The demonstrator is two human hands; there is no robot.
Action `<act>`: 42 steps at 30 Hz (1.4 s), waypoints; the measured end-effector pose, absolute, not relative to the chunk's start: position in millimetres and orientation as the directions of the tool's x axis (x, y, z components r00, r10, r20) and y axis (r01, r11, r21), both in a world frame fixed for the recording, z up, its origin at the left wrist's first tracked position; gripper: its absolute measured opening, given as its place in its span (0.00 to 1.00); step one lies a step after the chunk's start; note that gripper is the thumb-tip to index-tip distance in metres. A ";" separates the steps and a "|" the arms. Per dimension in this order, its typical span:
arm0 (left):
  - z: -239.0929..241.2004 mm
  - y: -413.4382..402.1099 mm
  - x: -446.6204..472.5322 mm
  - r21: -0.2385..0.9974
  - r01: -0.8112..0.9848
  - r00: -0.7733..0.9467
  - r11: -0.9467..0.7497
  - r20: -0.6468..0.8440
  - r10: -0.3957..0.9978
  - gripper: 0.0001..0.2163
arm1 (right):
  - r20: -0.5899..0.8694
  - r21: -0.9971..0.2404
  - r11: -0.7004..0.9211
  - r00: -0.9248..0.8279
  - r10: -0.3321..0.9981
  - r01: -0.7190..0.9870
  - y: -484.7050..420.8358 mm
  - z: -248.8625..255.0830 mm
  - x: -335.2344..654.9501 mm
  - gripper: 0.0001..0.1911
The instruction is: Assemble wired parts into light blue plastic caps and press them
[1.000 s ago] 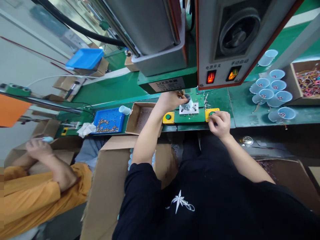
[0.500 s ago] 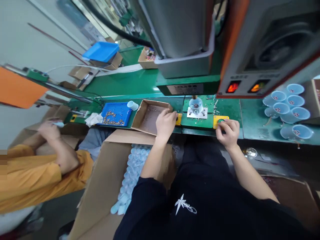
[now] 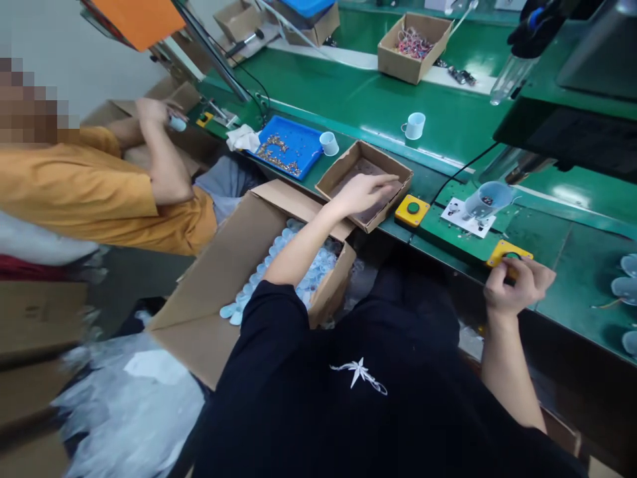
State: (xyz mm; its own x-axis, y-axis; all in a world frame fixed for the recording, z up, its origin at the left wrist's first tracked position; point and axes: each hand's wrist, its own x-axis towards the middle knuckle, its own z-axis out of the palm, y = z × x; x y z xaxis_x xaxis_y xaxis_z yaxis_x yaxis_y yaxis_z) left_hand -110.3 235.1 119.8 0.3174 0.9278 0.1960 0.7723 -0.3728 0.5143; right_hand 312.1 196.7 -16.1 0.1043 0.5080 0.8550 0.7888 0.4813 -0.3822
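Observation:
My left hand (image 3: pixel 365 192) reaches over a shallow cardboard tray (image 3: pixel 326 180), fingers stretched out and nothing visible in them. My right hand (image 3: pixel 520 284) is at the yellow button box (image 3: pixel 497 251) on the right. Its fingers are curled beside the green button, with no object showing in them. Between the two button boxes, a translucent blue cup (image 3: pixel 490 199) with small metal bits in its bottom sits over a white plate (image 3: pixel 454 214) under the machine head. Another yellow button box (image 3: pixel 412 210) is beside the tray, touched by neither hand.
A large carton (image 3: pixel 199 312) of pale blue cups stands left of my lap. A blue tray (image 3: pixel 293 129) of small metal parts and a cup (image 3: pixel 328 143) lie on the bench. Beyond are a mug (image 3: pixel 414 126) and a box of wires (image 3: pixel 411 66). A co-worker in orange (image 3: pixel 99 179) sits left.
My view has swung left. My left hand has moved from the left button box to over the cardboard tray, its fingers straightening. My right hand remains at its button box.

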 end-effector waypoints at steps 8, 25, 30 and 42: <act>96.3 224.8 -67.8 0.196 0.731 0.621 -0.654 0.207 0.756 0.20 | 0.864 -0.349 0.454 0.094 0.495 0.820 200.0 -11.4 308.8 0.11; 112.2 235.4 -105.6 0.058 0.982 0.183 -0.179 -0.504 0.844 0.08 | 0.739 -0.473 0.333 0.162 0.654 0.816 187.3 -8.4 303.6 0.11; 105.6 224.8 -85.7 0.057 0.979 0.203 -0.196 -0.399 0.894 0.13 | 0.700 -0.473 0.306 0.140 0.700 0.826 184.7 12.6 303.0 0.13; 101.6 282.4 -76.1 0.211 0.919 0.384 -0.333 -0.285 0.878 0.14 | 0.316 -0.778 0.362 -0.177 0.932 0.514 253.4 132.9 229.6 0.37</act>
State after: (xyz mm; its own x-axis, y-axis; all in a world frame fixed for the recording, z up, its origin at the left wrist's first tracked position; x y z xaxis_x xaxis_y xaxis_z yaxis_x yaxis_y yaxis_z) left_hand -76.1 282.4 101.6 0.3838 0.8782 -0.2854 0.9190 -0.3332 0.2106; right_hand 229.6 253.4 132.9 -0.1773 0.9320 0.3161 0.5137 0.3616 -0.7780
